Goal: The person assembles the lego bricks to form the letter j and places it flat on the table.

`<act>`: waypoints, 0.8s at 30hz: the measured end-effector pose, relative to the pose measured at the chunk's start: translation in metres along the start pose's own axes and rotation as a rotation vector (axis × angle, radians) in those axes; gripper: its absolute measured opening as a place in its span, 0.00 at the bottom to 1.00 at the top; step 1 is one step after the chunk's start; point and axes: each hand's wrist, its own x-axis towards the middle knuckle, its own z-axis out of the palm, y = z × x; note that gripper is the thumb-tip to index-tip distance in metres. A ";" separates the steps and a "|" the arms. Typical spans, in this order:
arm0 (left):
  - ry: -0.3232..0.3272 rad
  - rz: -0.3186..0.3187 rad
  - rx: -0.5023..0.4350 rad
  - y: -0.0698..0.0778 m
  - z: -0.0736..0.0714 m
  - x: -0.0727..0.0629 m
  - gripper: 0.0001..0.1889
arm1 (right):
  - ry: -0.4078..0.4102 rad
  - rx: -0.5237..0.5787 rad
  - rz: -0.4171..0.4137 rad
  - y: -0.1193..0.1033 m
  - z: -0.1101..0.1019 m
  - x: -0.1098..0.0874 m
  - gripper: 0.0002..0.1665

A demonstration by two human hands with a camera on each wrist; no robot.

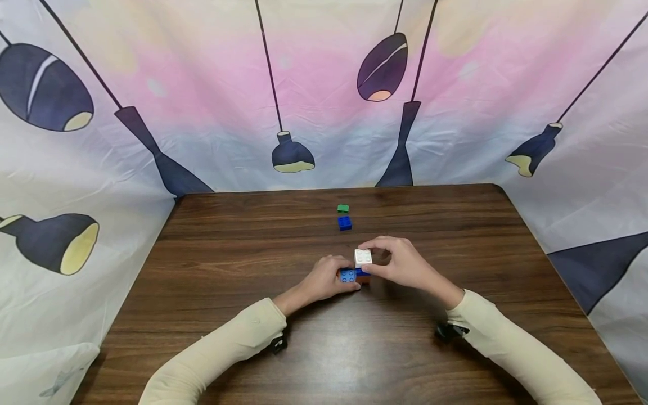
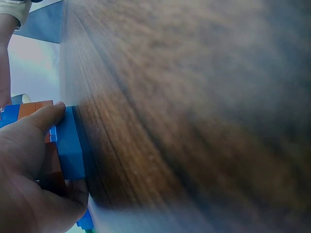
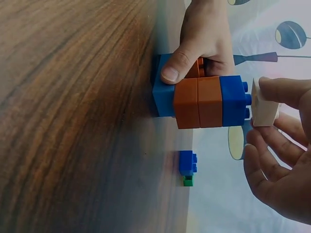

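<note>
Between the thumb and fingers of my right hand (image 1: 405, 263) is a white toy brick (image 1: 362, 257), pinched by its sides. It is held right over the studs of a dark blue brick (image 3: 234, 101) that tops a small tower. Below that come two orange bricks (image 3: 198, 103), with a light blue brick (image 3: 164, 97) at the base on the table. My left hand (image 1: 324, 277) grips the structure from the left, thumb pressed to the light blue brick. Part of another orange brick (image 3: 195, 70) shows behind that thumb; the left palm and fingers hide the rest.
Farther back on the wooden table (image 1: 228, 236) lie a loose dark blue brick (image 1: 345, 223) and, just behind it, a small green brick (image 1: 343, 208). A cloth printed with hanging lamps (image 1: 324, 112) stands behind the table's far edge.
</note>
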 end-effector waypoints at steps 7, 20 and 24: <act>-0.002 -0.003 0.001 0.001 -0.001 0.000 0.18 | 0.005 -0.021 -0.007 0.002 0.002 -0.003 0.22; 0.005 0.003 -0.001 -0.001 0.001 0.000 0.20 | -0.017 -0.024 0.020 0.000 0.002 -0.004 0.21; 0.005 0.008 0.000 -0.001 0.000 0.001 0.20 | -0.027 -0.039 0.021 0.000 0.001 -0.002 0.21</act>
